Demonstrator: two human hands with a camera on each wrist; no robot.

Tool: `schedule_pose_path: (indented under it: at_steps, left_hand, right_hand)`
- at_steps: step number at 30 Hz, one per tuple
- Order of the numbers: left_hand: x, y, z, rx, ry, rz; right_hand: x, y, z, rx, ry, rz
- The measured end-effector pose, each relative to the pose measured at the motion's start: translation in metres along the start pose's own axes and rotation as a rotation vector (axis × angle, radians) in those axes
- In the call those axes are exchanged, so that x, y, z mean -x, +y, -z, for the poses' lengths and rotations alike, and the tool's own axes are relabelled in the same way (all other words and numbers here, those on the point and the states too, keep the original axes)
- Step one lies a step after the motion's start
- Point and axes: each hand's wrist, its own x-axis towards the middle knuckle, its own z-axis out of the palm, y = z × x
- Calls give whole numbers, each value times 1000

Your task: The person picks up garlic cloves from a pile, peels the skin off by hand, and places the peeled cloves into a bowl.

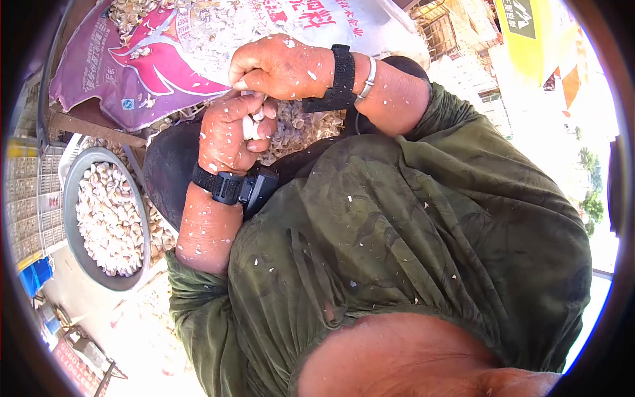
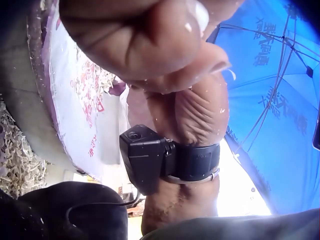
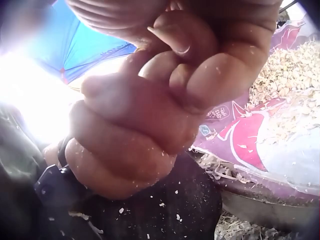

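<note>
In the head view my left hand (image 1: pixel 233 135) is curled round a white garlic clove (image 1: pixel 249 126) in front of my chest. Just above it my right hand (image 1: pixel 254 76) is a fist, its fingertips pinching the top of the same clove. Both hands are speckled with bits of white skin, and each wrist wears a black strap with a camera. The left wrist view shows my left fingers (image 2: pixel 150 40) close up with a white bit of clove (image 2: pixel 200 12) at the top. In the right wrist view my right fingers (image 3: pixel 200 50) press against the left hand (image 3: pixel 130 125).
A grey metal bowl (image 1: pixel 71 198) of peeled cloves sits to my left. A purple and white sack (image 1: pixel 139 73) strewn with garlic skins lies beyond my hands, above a dark basin (image 1: pixel 169 165) of husks. A blue umbrella (image 2: pixel 280 100) is overhead.
</note>
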Motion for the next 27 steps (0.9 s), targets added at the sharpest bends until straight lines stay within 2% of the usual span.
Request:
schedule_pose_path:
  at_steps: [3,5,7,8,9,10,11,13,15,16,17,19,20,22,23,24,25,26,27]
  left_hand:
    - [4,-6,-4,28,90,-14]
    - [8,-7,-3,22,66,-18]
    - [9,-4,-4,-18,36,-30]
    - [14,-1,-9,-45,90,-30]
    - [15,-1,-6,-41,58,-45]
    - [16,-1,-6,-60,119,-102]
    - [17,2,-6,-14,145,-134]
    - [22,4,-14,-33,257,-201]
    - [27,13,-12,-47,219,-194]
    - [35,19,-16,-34,208,-185]
    - [44,30,-17,-49,209,-194]
    - [71,60,-16,-55,5,-82]
    - [86,71,-22,-59,-63,-110]
    - [123,98,-57,-107,-216,-85]
    - [134,106,-67,-150,-408,-55]
    - [150,116,-87,-208,-461,72]
    - [139,143,-99,-482,-851,289]
    - [123,137,-115,-641,-1278,16]
    - [140,110,-122,-409,-1156,-45]
  right_hand:
    - [4,0,-11,5,66,-59]
    - [6,-5,-13,-35,111,-149]
    - [16,-11,-8,7,151,-104]
    - [16,-16,-10,15,184,-54]
    - [15,-27,-10,-78,151,-173]
    - [15,-37,-6,-167,116,-272]
    - [13,-34,-10,-198,178,-200]
    - [9,-30,-16,-228,209,-190]
    - [7,-36,-16,-237,256,-103]
    - [5,-43,-6,-285,152,-148]
    - [5,-48,-1,-374,193,-145]
    - [4,-46,5,-465,229,-134]
    - [3,-40,8,-496,229,-195]
    - [5,-31,5,-517,214,-276]
    - [6,-23,-1,-553,179,-289]
    - [9,-18,-3,-586,146,-307]
    - [12,-25,-2,-555,105,-294]
    - [16,-26,-4,-535,77,-338]
    - [18,-22,-7,-519,41,-308]
